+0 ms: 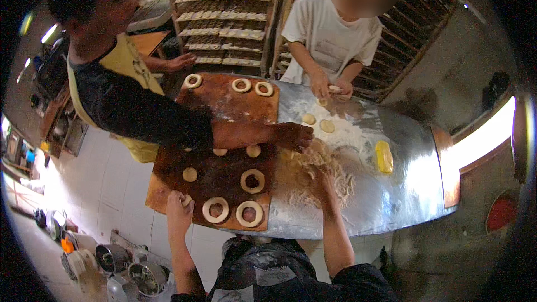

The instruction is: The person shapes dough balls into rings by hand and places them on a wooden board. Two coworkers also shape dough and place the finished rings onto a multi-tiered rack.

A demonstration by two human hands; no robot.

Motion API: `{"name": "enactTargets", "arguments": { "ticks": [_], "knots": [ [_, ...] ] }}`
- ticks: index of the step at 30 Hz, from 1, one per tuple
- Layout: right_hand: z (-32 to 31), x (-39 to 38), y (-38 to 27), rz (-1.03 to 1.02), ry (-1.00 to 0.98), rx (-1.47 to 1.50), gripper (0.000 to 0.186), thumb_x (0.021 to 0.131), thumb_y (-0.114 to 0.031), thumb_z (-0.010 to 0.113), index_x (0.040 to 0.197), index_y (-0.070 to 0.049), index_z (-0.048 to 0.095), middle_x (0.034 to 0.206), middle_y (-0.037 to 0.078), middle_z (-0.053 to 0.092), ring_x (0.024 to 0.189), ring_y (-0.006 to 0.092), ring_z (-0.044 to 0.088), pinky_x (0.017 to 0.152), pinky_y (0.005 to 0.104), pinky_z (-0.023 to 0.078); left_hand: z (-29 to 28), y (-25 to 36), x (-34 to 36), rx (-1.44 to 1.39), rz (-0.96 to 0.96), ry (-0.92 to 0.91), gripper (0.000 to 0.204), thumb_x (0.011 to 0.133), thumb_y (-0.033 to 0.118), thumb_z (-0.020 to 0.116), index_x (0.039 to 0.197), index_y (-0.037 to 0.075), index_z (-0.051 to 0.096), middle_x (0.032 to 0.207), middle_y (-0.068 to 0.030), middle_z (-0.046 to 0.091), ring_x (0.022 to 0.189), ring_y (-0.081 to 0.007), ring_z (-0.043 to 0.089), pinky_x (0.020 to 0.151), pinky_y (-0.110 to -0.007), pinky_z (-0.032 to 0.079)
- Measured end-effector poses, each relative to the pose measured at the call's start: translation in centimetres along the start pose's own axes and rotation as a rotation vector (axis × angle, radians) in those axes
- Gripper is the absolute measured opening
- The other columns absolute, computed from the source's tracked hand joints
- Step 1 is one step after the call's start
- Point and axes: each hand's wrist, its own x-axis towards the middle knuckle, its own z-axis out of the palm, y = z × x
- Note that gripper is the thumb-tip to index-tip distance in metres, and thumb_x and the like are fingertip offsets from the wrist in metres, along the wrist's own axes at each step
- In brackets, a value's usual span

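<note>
My left hand (pixel 179 211) is closed around a small pale piece of dough (pixel 186 199) at the left edge of the near brown baking tray (pixel 168 187). On that tray lie three dough rings (pixel 215 220) and several flat dough rounds (pixel 189 174). My right hand (pixel 321 183) is down in a loose pile of pale shreds (pixel 342 182) on the metal table (pixel 363 218). Its fingers are partly hidden, so I cannot tell whether they grip any shreds.
A co-worker's hand (pixel 293 136) reaches across to the pile's far side. Opposite, another person's hands (pixel 331 86) work dough over flour, near loose dough rounds (pixel 327 126). A far tray (pixel 224 98) bears dough rings. A yellow packet (pixel 384 157) lies right; loaded racks (pixel 224 17) stand behind.
</note>
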Motion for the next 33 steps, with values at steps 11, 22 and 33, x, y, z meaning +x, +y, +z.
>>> {"name": "enactTargets", "arguments": {
  "ticks": [11,22,33],
  "knots": [
    [-5.3,-2.6,5.5,0.283,-0.303,0.874,0.048,0.082,-0.014,0.073,0.122,-0.007,0.047,0.102,0.016,0.067,0.091,0.0237,0.066,0.076,0.0363,0.052,20.4,20.7,-0.5,0.020,0.673,-0.469,0.037,0.085,0.012,0.062,0.121,0.004,0.057,0.118,-0.0188,0.061,0.113,-0.0349,0.056,0.093,-0.042,0.046],
    [-10.2,-6.1,8.2,0.076,-0.183,1.186,0.058,0.077,-0.001,0.072,0.126,-0.005,0.042,0.111,0.010,0.060,0.102,0.0198,0.059,0.089,0.0326,0.049,19.2,30.5,-7.8,-0.412,0.351,-0.443,0.037,0.091,0.033,0.066,0.107,-0.001,0.064,0.083,-0.0079,0.068,0.073,-0.0130,0.062,0.068,-0.028,0.051],
    [-9.7,-3.4,4.7,-0.129,0.233,0.583,0.079,0.069,-0.005,0.068,0.140,-0.004,0.033,0.117,0.021,0.060,0.106,0.0405,0.060,0.093,0.0418,0.048,21.1,32.2,-7.7,-0.281,0.623,0.099,0.045,0.075,-0.003,0.063,0.118,-0.002,0.052,0.091,-0.0176,0.056,0.085,-0.0351,0.057,0.077,-0.037,0.049]
  ]
}}
